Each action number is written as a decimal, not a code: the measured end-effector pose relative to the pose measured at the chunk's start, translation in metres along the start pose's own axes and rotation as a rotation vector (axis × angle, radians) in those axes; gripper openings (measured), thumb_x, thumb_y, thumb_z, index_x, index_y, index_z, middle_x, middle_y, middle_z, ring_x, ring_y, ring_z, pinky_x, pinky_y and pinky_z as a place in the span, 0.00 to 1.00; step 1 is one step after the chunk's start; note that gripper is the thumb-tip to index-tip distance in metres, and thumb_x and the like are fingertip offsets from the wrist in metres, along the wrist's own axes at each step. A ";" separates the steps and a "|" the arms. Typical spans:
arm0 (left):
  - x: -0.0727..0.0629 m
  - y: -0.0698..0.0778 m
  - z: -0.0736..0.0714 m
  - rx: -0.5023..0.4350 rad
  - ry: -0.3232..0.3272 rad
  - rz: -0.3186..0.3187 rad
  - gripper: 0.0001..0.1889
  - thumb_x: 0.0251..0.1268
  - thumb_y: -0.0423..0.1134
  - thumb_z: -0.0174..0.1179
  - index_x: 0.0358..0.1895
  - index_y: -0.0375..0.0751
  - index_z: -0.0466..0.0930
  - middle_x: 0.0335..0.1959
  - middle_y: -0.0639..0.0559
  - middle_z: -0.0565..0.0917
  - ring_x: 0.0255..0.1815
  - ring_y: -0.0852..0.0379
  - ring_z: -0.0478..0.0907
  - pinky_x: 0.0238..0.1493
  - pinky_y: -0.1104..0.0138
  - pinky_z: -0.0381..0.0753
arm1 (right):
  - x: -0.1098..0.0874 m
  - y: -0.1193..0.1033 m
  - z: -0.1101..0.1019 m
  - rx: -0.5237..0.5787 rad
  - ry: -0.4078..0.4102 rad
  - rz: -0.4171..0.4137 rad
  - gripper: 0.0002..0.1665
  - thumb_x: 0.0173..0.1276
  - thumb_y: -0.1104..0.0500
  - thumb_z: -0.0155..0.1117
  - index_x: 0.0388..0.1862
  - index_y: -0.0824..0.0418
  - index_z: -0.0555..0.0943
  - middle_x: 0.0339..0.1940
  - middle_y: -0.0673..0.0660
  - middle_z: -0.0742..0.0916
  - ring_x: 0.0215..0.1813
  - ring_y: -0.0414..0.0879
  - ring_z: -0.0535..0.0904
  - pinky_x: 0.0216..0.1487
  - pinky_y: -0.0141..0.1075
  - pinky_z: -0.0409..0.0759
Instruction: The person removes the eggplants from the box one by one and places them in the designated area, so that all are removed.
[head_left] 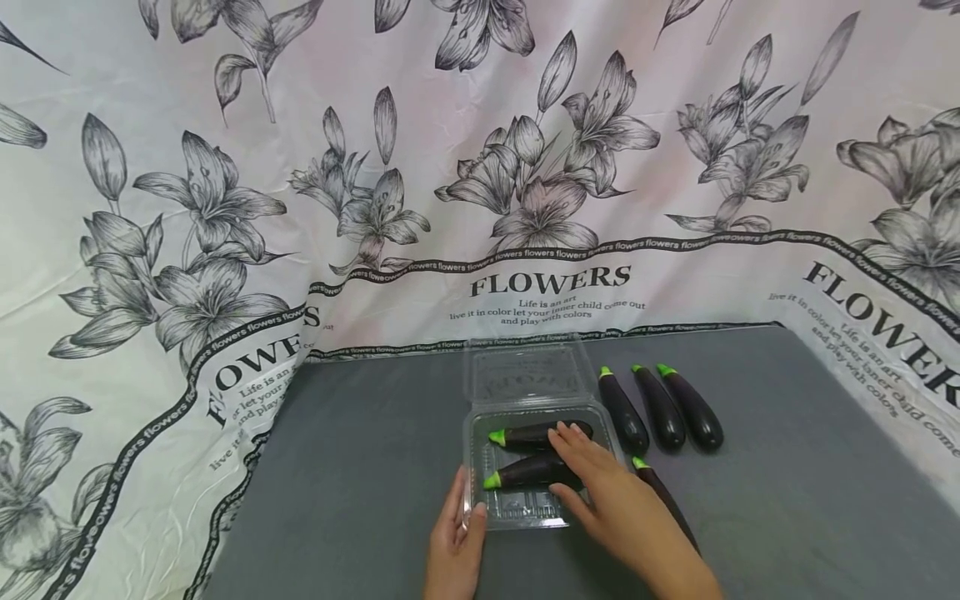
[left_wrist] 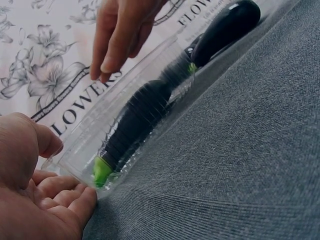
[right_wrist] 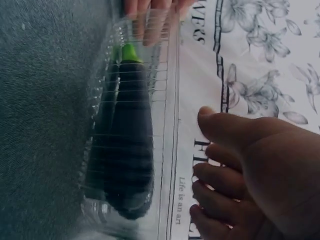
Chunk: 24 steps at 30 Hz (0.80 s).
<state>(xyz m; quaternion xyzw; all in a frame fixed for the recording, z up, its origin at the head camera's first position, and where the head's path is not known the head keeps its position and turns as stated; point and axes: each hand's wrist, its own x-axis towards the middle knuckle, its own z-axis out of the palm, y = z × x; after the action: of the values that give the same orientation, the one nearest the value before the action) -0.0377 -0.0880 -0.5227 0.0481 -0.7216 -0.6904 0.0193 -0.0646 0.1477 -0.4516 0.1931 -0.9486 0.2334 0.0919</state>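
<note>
Filling the clear box (head_left: pixel 517 525) with eggplants looks like the step in hand, and it seems only partly done. Two lie inside with their green tops to the left: the far eggplant (head_left: pixel 525 436) and the near eggplant (head_left: pixel 532 472). The box sits on the gray table (head_left: pixel 360 467), and its lid (head_left: pixel 528 375) is open on the far side.

The left hand (head_left: pixel 456 542) has the near left corner of the box between its thumb and fingers, maybe to stop it sliding. How hard it squeezes, I cannot tell. The right hand (head_left: pixel 600 479) is over the right ends of the two eggplants. Its fingers are a little bent, and it holds nothing. Both wrist views show it above the rim, not touching them.

More eggplants wait on the table, right of the box. Three (head_left: pixel 662 410) are toward the far side, and a single one (head_left: pixel 666 495) is nearer, partly hidden by the right arm.

I think the next move calls for the right hand to go right, pick up that single one, and lay it in the bare near part of the box. Its skin looks shiny, so it might slip or roll.
</note>
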 end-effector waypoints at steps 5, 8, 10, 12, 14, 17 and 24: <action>0.000 -0.001 0.000 -0.023 0.005 0.011 0.34 0.81 0.36 0.60 0.83 0.35 0.58 0.81 0.37 0.65 0.80 0.42 0.62 0.65 0.72 0.72 | 0.006 0.001 0.005 -0.023 -0.063 0.002 0.39 0.75 0.48 0.72 0.80 0.55 0.72 0.81 0.54 0.73 0.81 0.55 0.68 0.58 0.56 0.84; 0.000 -0.001 -0.001 -0.038 -0.006 0.020 0.34 0.81 0.36 0.60 0.84 0.36 0.58 0.81 0.37 0.66 0.79 0.42 0.63 0.65 0.74 0.71 | 0.008 0.002 0.008 -0.023 -0.105 0.018 0.38 0.74 0.50 0.73 0.79 0.56 0.74 0.81 0.55 0.74 0.80 0.55 0.69 0.61 0.60 0.82; 0.000 -0.002 -0.002 -0.047 -0.012 0.035 0.34 0.81 0.35 0.59 0.84 0.34 0.57 0.81 0.35 0.65 0.79 0.42 0.63 0.64 0.76 0.70 | 0.009 0.002 0.009 -0.013 -0.140 0.039 0.38 0.74 0.50 0.74 0.79 0.56 0.74 0.81 0.55 0.74 0.80 0.56 0.69 0.62 0.61 0.81; 0.001 -0.002 -0.002 -0.060 -0.015 0.048 0.34 0.81 0.34 0.59 0.83 0.33 0.57 0.80 0.34 0.65 0.78 0.42 0.63 0.64 0.78 0.70 | 0.010 0.002 0.011 -0.009 -0.169 0.059 0.39 0.74 0.50 0.74 0.80 0.55 0.73 0.81 0.54 0.73 0.80 0.56 0.69 0.62 0.63 0.81; 0.001 -0.004 -0.002 -0.071 -0.016 0.065 0.34 0.81 0.32 0.58 0.83 0.31 0.57 0.80 0.33 0.65 0.78 0.42 0.62 0.64 0.79 0.70 | 0.011 0.002 0.012 -0.010 -0.190 0.072 0.39 0.74 0.49 0.73 0.80 0.55 0.73 0.82 0.54 0.73 0.80 0.56 0.69 0.62 0.64 0.80; 0.001 -0.005 -0.002 -0.083 -0.016 0.068 0.34 0.81 0.31 0.58 0.83 0.30 0.56 0.80 0.33 0.65 0.78 0.42 0.61 0.64 0.79 0.70 | 0.012 0.002 0.013 -0.009 -0.204 0.078 0.39 0.74 0.49 0.73 0.80 0.54 0.73 0.82 0.53 0.73 0.80 0.56 0.69 0.64 0.64 0.79; 0.002 -0.004 -0.003 -0.070 -0.028 0.055 0.34 0.81 0.34 0.58 0.83 0.31 0.56 0.80 0.32 0.64 0.78 0.39 0.62 0.64 0.77 0.70 | 0.014 0.003 0.014 0.000 -0.227 0.084 0.39 0.76 0.46 0.70 0.80 0.56 0.73 0.81 0.55 0.74 0.79 0.59 0.69 0.70 0.62 0.75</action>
<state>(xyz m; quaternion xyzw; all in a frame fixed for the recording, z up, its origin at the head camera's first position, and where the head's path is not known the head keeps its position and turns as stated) -0.0396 -0.0910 -0.5265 0.0178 -0.6982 -0.7151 0.0300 -0.0796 0.1389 -0.4609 0.1785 -0.9602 0.2135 -0.0257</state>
